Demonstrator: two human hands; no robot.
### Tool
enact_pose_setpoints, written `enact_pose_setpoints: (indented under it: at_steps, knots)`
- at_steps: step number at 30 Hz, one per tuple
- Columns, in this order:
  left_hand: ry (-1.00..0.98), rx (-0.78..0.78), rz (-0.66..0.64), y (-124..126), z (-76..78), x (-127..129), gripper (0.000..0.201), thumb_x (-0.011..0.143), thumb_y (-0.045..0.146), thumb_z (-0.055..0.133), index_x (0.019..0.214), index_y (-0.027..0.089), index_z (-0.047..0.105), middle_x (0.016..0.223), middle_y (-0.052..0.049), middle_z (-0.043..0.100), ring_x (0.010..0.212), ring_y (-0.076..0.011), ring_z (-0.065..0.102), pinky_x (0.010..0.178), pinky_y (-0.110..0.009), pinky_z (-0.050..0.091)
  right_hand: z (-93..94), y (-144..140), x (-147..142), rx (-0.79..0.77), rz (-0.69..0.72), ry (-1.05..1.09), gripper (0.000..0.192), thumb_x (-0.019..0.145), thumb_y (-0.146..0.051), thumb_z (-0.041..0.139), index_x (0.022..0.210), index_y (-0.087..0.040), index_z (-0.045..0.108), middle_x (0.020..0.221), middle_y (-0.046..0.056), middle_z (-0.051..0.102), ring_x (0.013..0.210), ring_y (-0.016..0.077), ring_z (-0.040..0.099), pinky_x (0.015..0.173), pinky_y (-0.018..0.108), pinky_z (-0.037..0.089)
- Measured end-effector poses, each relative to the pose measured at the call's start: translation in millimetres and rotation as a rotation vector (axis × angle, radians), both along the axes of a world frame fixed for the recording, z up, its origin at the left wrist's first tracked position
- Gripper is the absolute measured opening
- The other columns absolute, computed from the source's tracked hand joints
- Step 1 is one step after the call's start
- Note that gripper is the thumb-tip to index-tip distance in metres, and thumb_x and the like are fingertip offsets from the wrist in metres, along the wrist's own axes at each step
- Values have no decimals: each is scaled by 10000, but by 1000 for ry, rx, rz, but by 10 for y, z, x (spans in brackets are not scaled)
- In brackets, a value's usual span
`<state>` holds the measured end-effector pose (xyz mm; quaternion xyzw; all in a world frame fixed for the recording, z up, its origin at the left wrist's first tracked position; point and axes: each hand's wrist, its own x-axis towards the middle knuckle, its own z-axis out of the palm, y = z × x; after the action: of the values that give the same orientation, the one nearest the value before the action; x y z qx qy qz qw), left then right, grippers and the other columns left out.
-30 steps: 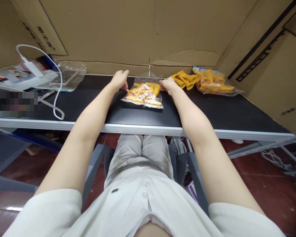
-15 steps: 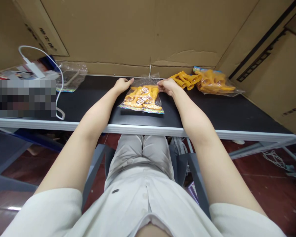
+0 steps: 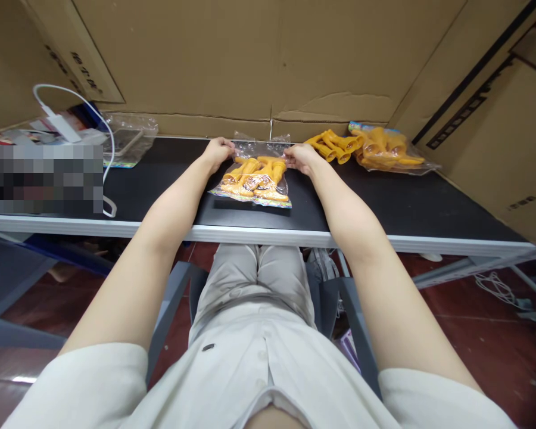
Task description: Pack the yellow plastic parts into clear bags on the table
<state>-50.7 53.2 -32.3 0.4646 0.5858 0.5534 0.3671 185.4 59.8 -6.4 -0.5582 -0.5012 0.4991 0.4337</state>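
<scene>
A clear plastic bag (image 3: pixel 263 149) with a colourful printed edge lies in front of me on the black table. Inside it are several orange-yellow, pipe-shaped plastic pieces (image 3: pixel 254 177). My left hand (image 3: pixel 218 154) pinches the bag's upper left side, fingers closed. At the upper right side, my right hand (image 3: pixel 300 158) has its thumb and fingers closed on the film. Just beyond the right hand lie loose orange-yellow pieces (image 3: pixel 337 145) of the same shape.
A second filled bag (image 3: pixel 386 149) lies at the right back. On the left are a flat clear bag (image 3: pixel 131 140), a white cable (image 3: pixel 111 134) and assorted items. Cardboard (image 3: pixel 196 59) walls off the back of the table (image 3: pixel 161 185).
My left hand has closed on the bag's left side, where its thumb was stretched out before. The bag has shifted slightly left and its top is spread wider.
</scene>
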Motion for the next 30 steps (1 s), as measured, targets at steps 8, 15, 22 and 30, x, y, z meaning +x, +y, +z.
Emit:
enact_pose_setpoints:
  at_steps: [8,15,22,30]
  knots:
    - [51,-28,-15,-77,59,-32,295,869,-25,763,658,167,686,633,-2,661,779,-173,749,854,-253,636,17,-99,0,17,27,-18,356,1080,40,544,783,-147,600,657,0,653,530,62,578,591,163,518]
    - [-34,-58,-19,-122,119,-103,308,826,-102,673,641,144,678,608,1,648,604,-103,643,727,-175,595,36,-103,46,18,66,5,337,1070,49,562,802,-143,632,655,-5,666,548,69,605,631,172,562]
    - [-63,-31,-48,-152,124,-88,253,775,-89,683,700,147,735,640,6,671,648,-120,658,738,-182,591,13,-38,94,-4,72,7,311,993,91,499,876,-135,678,700,33,714,605,103,671,773,236,636]
    - [-16,1,-39,-91,90,-91,228,689,-7,824,600,169,710,649,-24,691,898,-243,797,922,-315,650,-9,2,82,-6,40,38,333,890,118,486,798,-132,686,694,47,706,618,116,670,746,251,644]
